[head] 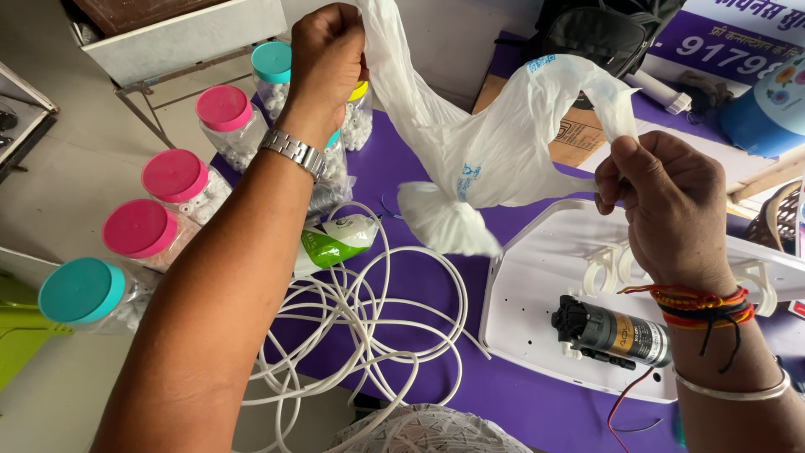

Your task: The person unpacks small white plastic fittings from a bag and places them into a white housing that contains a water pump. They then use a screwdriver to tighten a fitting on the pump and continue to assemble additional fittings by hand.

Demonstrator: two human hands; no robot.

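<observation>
White plastic bag [486, 159] is held aloft above the purple table [520, 394], stretched from 11 o'clock to 3 o'clock between both hands, body sagging toward 6 o'clock. Left hand [325, 63] is closed fully on one handle; right hand [671, 205] is pinched on the other, both equally near.

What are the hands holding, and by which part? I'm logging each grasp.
Both hold one white plastic bag above the table: the left hand pinches one top edge, the right hand the other.
</observation>
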